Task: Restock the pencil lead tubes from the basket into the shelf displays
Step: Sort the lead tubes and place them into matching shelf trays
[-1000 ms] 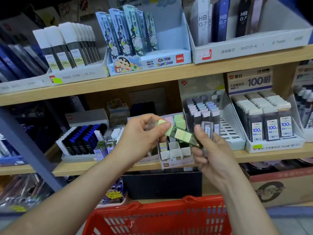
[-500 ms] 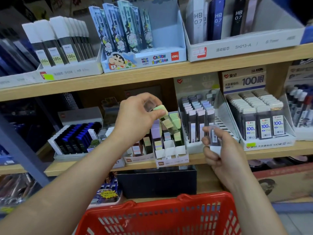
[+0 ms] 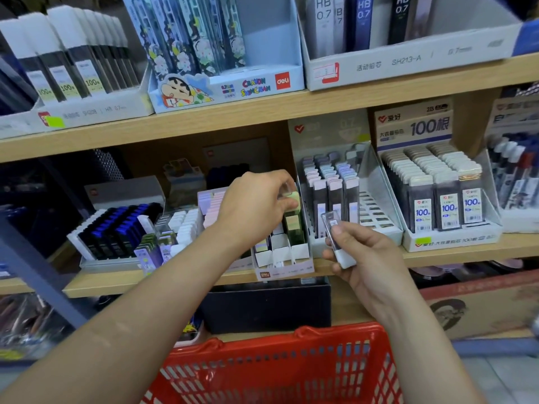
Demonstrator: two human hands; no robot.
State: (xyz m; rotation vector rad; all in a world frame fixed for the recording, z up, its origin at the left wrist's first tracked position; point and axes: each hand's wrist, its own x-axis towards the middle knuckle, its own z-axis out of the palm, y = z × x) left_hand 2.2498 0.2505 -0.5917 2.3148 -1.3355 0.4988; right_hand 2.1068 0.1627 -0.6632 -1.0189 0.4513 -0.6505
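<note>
Now, head view: the left hand [image 3: 253,205] has taken the green-capped lead tube [image 3: 293,225] away from the right hand [image 3: 361,252] and is seating it in the right column of the white divider display [image 3: 283,255] on the lower shelf [image 3: 437,255], fingers pinching its cap. A second ago both hands were on it. The right hand grips a clear white-ended lead tube [image 3: 335,237], held apart in front of the grey-tube display [image 3: 379,225]. The red basket [image 3: 280,365] is below. Green placement looks nearly done; clear tube likely next.

Green-capped tube [image 3: 293,227] upright in white display [image 3: 284,271]
</note>
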